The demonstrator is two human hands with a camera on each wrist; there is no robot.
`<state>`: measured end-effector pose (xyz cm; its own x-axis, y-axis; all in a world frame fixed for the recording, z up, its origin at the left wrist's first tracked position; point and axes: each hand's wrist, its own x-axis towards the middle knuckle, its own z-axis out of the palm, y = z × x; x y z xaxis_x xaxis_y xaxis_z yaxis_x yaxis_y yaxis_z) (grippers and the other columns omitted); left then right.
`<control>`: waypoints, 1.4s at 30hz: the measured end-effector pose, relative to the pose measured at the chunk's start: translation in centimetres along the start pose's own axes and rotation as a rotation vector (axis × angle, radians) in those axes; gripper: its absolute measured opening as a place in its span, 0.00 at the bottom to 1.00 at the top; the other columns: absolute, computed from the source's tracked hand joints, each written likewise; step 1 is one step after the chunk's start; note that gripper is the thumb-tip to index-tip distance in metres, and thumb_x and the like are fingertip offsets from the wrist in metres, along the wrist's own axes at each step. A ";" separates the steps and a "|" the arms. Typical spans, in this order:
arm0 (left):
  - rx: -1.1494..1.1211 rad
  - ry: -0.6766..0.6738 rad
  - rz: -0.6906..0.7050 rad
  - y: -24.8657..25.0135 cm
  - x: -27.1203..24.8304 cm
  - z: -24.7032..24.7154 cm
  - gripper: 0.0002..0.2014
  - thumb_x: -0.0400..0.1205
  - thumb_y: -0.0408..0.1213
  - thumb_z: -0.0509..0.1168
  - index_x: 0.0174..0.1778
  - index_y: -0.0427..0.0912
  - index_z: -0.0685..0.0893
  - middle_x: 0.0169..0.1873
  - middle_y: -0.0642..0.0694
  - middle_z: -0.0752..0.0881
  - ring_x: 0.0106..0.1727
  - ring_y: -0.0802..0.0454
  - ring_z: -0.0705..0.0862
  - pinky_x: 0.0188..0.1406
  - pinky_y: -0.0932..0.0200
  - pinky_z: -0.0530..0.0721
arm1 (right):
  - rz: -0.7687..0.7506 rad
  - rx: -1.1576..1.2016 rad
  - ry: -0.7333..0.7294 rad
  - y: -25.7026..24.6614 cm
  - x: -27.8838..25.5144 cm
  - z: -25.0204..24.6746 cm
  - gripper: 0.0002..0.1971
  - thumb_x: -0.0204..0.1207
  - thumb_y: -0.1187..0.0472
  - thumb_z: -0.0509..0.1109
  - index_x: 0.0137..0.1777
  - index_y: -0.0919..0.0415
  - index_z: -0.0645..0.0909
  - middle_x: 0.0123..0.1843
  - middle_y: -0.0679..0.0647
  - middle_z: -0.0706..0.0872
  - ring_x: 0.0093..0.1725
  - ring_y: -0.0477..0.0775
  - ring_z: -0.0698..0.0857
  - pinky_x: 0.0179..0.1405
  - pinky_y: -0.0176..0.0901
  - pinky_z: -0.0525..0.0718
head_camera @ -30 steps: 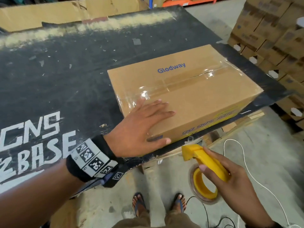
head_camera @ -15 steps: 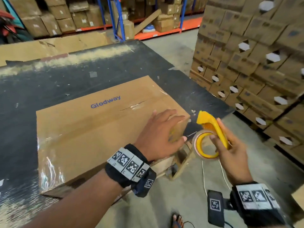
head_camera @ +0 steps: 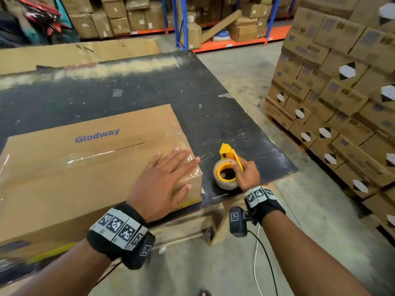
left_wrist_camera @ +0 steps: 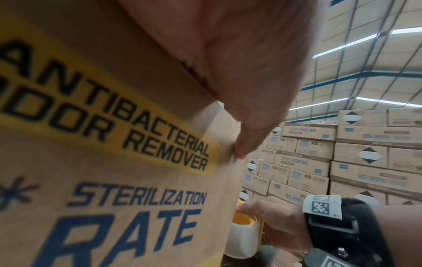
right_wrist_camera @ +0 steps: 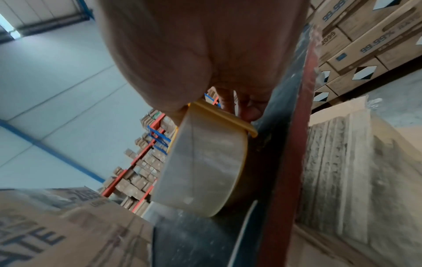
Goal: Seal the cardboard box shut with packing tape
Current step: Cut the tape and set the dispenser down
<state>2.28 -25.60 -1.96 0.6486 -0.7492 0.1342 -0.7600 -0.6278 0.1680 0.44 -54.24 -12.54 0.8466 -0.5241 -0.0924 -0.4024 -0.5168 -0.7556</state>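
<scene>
The cardboard box [head_camera: 85, 171] lies flat on the black tabletop [head_camera: 213, 107], at the near left side, with clear tape along its top seam and the word "Glodway" printed in blue. The left hand [head_camera: 164, 184] rests on the near right corner of the box; its grip is released, the fingers straight and spread, and the thumb goes down over the side. Just beside the box, to the right, the yellow tape dispenser [head_camera: 227, 167] stands on the tabletop, and the right hand [head_camera: 245, 174] is grasping its handle. Further right, stacked boxes [head_camera: 342, 92] stand on the floor.
</scene>
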 end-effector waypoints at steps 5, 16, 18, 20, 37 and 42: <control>-0.011 -0.003 -0.012 0.1 0.0 -0.1 0.32 0.87 0.59 0.54 0.89 0.64 0.57 0.91 0.56 0.56 0.92 0.55 0.53 0.89 0.40 0.56 | -0.009 -0.112 -0.036 0.6 1.7 0.3 0.28 0.83 0.42 0.54 0.71 0.53 0.86 0.59 0.69 0.90 0.66 0.72 0.83 0.70 0.62 0.77; -0.303 0.269 -0.222 -4.4 -7.0 -3.8 0.27 0.83 0.57 0.67 0.79 0.57 0.78 0.79 0.58 0.77 0.84 0.57 0.68 0.83 0.38 0.69 | -0.401 -0.023 0.187 -8.2 -4.2 -1.2 0.24 0.81 0.44 0.67 0.75 0.51 0.79 0.74 0.52 0.80 0.74 0.55 0.78 0.66 0.50 0.78; -0.270 0.296 -0.315 -7.2 -10.1 -5.0 0.26 0.83 0.57 0.67 0.77 0.57 0.79 0.77 0.57 0.78 0.83 0.55 0.71 0.82 0.39 0.71 | -0.559 -0.039 0.126 -10.9 -6.2 -0.3 0.24 0.82 0.44 0.67 0.76 0.52 0.78 0.76 0.50 0.79 0.75 0.51 0.77 0.72 0.49 0.77; -0.195 0.307 -0.419 -10.2 -13.2 -6.1 0.26 0.83 0.60 0.63 0.76 0.56 0.80 0.77 0.55 0.79 0.81 0.51 0.73 0.82 0.40 0.71 | -0.663 -0.118 0.036 -13.1 -7.5 0.8 0.26 0.83 0.43 0.66 0.78 0.52 0.77 0.81 0.50 0.75 0.78 0.50 0.74 0.77 0.48 0.74; -0.056 0.165 -0.653 -19.9 -24.2 -7.2 0.31 0.87 0.65 0.52 0.88 0.62 0.62 0.90 0.53 0.59 0.92 0.54 0.50 0.84 0.53 0.56 | -0.568 -0.601 -0.056 -19.0 -11.7 6.7 0.31 0.82 0.32 0.50 0.82 0.43 0.68 0.86 0.45 0.67 0.68 0.66 0.81 0.58 0.61 0.86; -0.050 0.183 -0.655 -20.3 -24.2 -7.1 0.32 0.85 0.67 0.49 0.87 0.63 0.63 0.90 0.54 0.60 0.92 0.55 0.51 0.83 0.46 0.67 | -0.549 -0.620 -0.047 -19.5 -12.1 6.8 0.29 0.83 0.36 0.53 0.81 0.45 0.70 0.86 0.47 0.68 0.66 0.67 0.82 0.59 0.59 0.84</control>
<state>2.31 6.79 -1.70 0.9742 -0.1672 0.1516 -0.2080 -0.9260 0.3151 0.42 -33.23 -1.08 0.9867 -0.0669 0.1479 -0.0351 -0.9775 -0.2081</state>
